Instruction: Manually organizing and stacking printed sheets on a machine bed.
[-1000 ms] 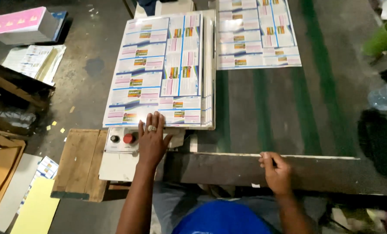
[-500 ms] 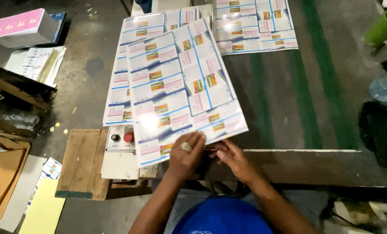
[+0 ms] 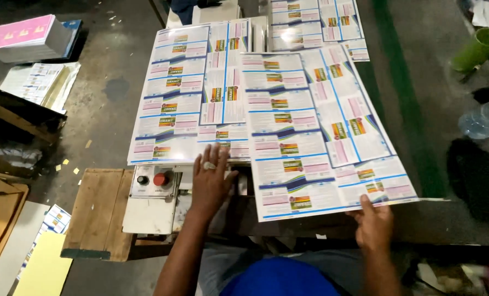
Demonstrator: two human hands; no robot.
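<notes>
My right hand (image 3: 374, 225) grips the near edge of a large glossy printed sheet (image 3: 321, 131) covered with rows of colourful labels. The sheet is lifted and lies skewed over the green-striped work table (image 3: 414, 109). My left hand (image 3: 211, 181), with a ring on one finger, rests flat on the near edge of a stack of the same printed sheets (image 3: 178, 93), fingers spread. Further back lies a second stack of printed sheets (image 3: 315, 24).
A control box with a red and a black button (image 3: 154, 189) stands next to my left hand, on a wooden pallet (image 3: 93, 214). Stacks of paper (image 3: 28, 38) lie at the far left on the floor. A green cup (image 3: 477, 49) and a plastic bottle (image 3: 485, 118) are at the right.
The top sheet has been carried from the left stack toward the right. My right hand moved right with it, and my left hand went back to the stack's edge.
</notes>
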